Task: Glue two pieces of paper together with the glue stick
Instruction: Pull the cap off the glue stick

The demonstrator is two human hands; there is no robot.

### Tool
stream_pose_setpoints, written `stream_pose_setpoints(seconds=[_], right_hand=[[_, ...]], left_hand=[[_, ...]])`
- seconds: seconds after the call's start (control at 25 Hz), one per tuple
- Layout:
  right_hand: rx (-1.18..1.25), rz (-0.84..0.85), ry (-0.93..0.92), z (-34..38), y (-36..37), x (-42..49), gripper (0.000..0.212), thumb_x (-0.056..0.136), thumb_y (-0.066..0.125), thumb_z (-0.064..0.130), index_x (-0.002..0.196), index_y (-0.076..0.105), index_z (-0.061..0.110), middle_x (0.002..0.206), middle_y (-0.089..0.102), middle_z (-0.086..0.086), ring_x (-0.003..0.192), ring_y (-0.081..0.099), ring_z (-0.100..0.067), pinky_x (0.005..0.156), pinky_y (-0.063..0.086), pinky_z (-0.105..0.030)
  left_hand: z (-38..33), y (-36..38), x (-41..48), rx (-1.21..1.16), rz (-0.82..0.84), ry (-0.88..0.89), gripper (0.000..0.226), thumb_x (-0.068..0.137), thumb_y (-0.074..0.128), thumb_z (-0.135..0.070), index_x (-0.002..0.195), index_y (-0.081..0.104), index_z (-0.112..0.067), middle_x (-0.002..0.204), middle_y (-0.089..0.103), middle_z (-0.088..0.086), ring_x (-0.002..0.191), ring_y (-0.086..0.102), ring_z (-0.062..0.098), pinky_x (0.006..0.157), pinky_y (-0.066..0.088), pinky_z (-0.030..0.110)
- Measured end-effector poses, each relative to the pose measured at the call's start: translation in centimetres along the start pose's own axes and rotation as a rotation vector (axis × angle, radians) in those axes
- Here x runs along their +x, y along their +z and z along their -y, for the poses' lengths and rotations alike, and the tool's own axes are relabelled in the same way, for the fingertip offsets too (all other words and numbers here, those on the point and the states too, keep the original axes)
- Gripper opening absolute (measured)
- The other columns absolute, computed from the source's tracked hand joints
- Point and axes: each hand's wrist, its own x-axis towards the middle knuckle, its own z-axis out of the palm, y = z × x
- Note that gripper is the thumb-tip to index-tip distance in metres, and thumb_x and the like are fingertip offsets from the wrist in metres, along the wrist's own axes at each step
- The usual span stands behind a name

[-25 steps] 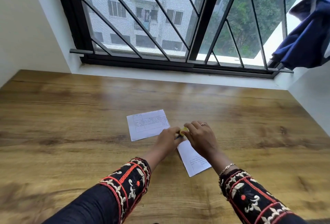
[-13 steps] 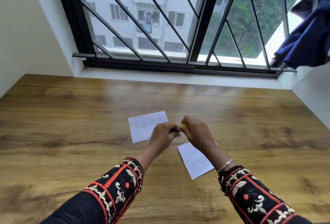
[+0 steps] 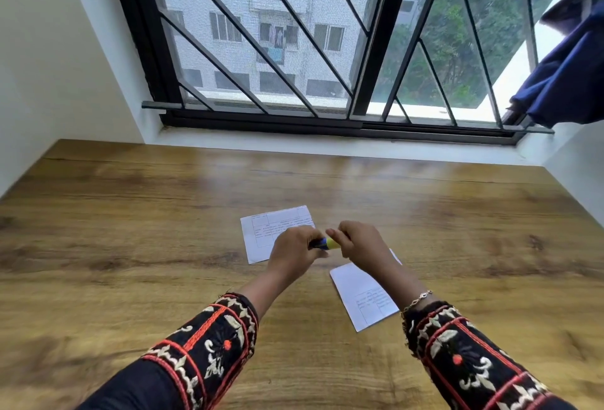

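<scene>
The glue stick (image 3: 327,243) sits pinched between both hands above the bench (image 3: 130,229): left hand (image 3: 294,254) closed on the blue body, right hand (image 3: 361,246) gripping the yellow cap. Both papers (image 3: 258,239) (image 3: 362,295) lie apart, unglued; everything remains. A second ago the hands worked lower, at the papers.

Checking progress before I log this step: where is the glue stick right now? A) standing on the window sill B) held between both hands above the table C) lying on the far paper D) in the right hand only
B: the glue stick is gripped at one end by the left hand and at the other by the right hand, above the table.
</scene>
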Motion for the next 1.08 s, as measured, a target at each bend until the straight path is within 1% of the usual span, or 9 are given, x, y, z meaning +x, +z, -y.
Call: stream_pose_setpoints(seconds=[0.16,0.32,0.4,0.48,0.56,0.8,0.92,1.0,1.08], right_hand=[[0.036,0.016,0.016,0.1,0.2,-0.1,0.021,0.09,0.052,0.026,0.077,0.052,0.01,0.083,0.068,-0.019,0.076,0.058,-0.03,0.063,0.035,-0.031],[-0.033,0.062,-0.149,0.1,-0.6,-0.4,0.015,0.082,0.062,0.015,0.094,0.055,0.008,0.1,0.06,-0.008,0.089,0.055,-0.028,0.07,0.036,-0.03],[-0.039,0.085,-0.183,0.0,-0.6,-0.6,0.027,0.08,0.066,0.023,0.1,0.052,0.011,0.102,0.055,-0.003,0.092,0.055,-0.024,0.075,0.039,-0.03],[0.024,0.054,-0.091,0.0,-0.6,-0.6,0.037,0.082,0.061,0.038,0.106,0.05,0.012,0.093,0.054,0.001,0.084,0.053,-0.018,0.073,0.04,-0.03],[0.064,0.012,0.016,-0.1,-0.6,-0.3,0.036,0.086,0.054,0.041,0.102,0.053,0.009,0.082,0.06,-0.004,0.076,0.056,-0.02,0.067,0.04,-0.031],[0.212,0.047,0.015,-0.7,-1.1,0.2,0.015,0.081,0.065,0.019,0.09,0.059,0.01,0.081,0.066,-0.012,0.069,0.057,-0.018,0.068,0.049,-0.035],[0.25,0.083,-0.016,-1.8,-1.6,0.4,0.023,0.081,0.064,0.008,0.102,0.061,0.014,0.092,0.061,-0.005,0.079,0.056,-0.017,0.07,0.045,-0.023],[0.309,0.09,-0.009,-3.0,-1.7,0.6,0.03,0.083,0.058,0.002,0.109,0.062,0.017,0.102,0.056,-0.009,0.088,0.057,-0.024,0.079,0.049,-0.03],[0.449,0.069,0.046,-4.1,-1.6,0.8,0.03,0.084,0.055,-0.002,0.104,0.065,0.019,0.104,0.053,-0.015,0.091,0.06,-0.031,0.082,0.052,-0.033]], left_hand=[[-0.1,-0.1,0.1,0.018,0.017,0.002,0.02,0.075,0.074,-0.017,0.093,0.072,-0.009,0.09,0.073,0.007,0.084,0.064,0.021,0.077,0.051,0.035],[0.1,-0.2,0.2,-0.052,0.034,-0.037,0.018,0.075,0.074,-0.015,0.092,0.073,-0.009,0.086,0.074,0.009,0.083,0.066,0.024,0.078,0.052,0.038],[0.2,-0.1,0.2,-0.071,0.028,-0.039,0.017,0.075,0.075,-0.015,0.091,0.073,-0.008,0.085,0.074,0.01,0.082,0.067,0.024,0.079,0.053,0.039],[0.1,-0.1,0.2,-0.083,0.027,-0.041,0.018,0.074,0.075,-0.014,0.091,0.073,-0.008,0.086,0.074,0.01,0.083,0.067,0.023,0.08,0.053,0.038],[-0.1,-0.1,0.3,-0.074,0.031,-0.043,0.02,0.073,0.076,-0.014,0.092,0.072,-0.008,0.088,0.074,0.01,0.083,0.067,0.022,0.08,0.053,0.036],[0.4,0.3,0.5,-0.035,0.044,-0.035,0.02,0.074,0.075,-0.015,0.092,0.07,-0.009,0.088,0.071,0.008,0.082,0.064,0.023,0.08,0.052,0.039],[0.7,0.4,0.7,-0.044,0.025,-0.046,0.018,0.076,0.073,-0.014,0.092,0.068,-0.007,0.086,0.069,0.009,0.08,0.061,0.023,0.077,0.05,0.037],[0.9,0.5,0.8,-0.077,0.0,-0.067,0.015,0.077,0.072,-0.012,0.089,0.066,-0.007,0.08,0.066,0.006,0.077,0.061,0.024,0.074,0.048,0.036],[1.0,0.6,1.0,-0.141,-0.022,-0.093,0.016,0.076,0.072,-0.009,0.089,0.063,-0.007,0.079,0.066,0.004,0.078,0.062,0.023,0.074,0.048,0.035]])
